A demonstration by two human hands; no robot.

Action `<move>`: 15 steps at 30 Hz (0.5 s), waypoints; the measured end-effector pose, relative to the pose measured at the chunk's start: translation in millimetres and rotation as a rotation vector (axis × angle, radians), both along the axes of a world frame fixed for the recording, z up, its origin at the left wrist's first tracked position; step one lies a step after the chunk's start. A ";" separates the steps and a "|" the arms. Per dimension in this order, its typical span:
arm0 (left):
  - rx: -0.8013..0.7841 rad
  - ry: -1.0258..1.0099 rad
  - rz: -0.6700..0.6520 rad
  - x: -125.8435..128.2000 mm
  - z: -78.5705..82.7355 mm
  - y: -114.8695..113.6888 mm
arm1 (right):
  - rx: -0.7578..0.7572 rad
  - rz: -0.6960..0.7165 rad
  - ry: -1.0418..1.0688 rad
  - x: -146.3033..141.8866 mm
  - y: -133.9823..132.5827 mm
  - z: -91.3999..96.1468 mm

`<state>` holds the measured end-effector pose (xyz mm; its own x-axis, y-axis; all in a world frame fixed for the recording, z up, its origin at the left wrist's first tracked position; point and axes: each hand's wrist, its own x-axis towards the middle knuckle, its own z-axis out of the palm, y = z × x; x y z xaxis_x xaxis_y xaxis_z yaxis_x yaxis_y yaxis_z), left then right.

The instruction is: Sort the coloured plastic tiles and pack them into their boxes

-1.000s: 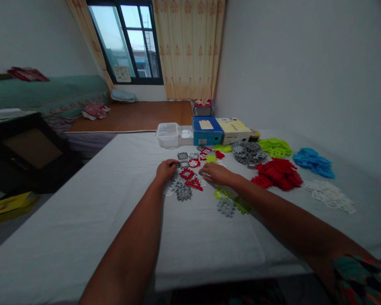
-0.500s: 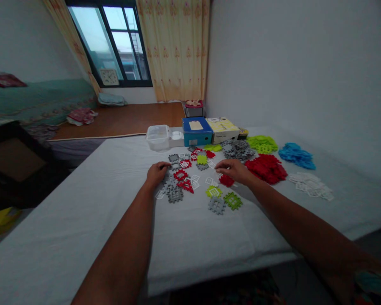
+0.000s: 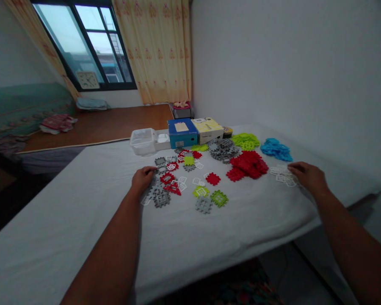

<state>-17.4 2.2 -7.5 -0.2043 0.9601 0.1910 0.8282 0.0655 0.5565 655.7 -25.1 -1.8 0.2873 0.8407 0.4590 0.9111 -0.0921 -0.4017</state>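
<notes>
Beside a spread of mixed interlocking plastic tiles rests my left hand (image 3: 142, 180), fingers closed, its tips at the grey tiles (image 3: 161, 168). What it pinches, if anything, is too small to make out. Far to the right, my right hand (image 3: 309, 177) is over the edge of a pile of thin white frame pieces (image 3: 282, 174). Its thumb and fingers come together there, and what lies between them is unclear. Among the spread are red tiles (image 3: 167, 178), a red square tile (image 3: 213, 178), a green tile (image 3: 219, 198) and a light grey tile (image 3: 203, 205).
Behind the right side lie piles of red (image 3: 249, 164), dark grey (image 3: 222, 149), lime green (image 3: 246, 141) and blue pieces (image 3: 276, 148). At the back stand a clear plastic box (image 3: 142, 142), a blue box (image 3: 182, 133) and a yellow box (image 3: 208, 129). A white cloth (image 3: 178, 245) covers the table.
My right hand has moved right, from the middle of the tiles to the white pile. My left hand stays by the grey tiles. The view has turned to the right.
</notes>
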 end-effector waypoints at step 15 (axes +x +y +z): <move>0.021 -0.038 -0.025 0.2 -4.3 -0.2 | -0.126 0.902 -0.252 -299.2 58.3 27.7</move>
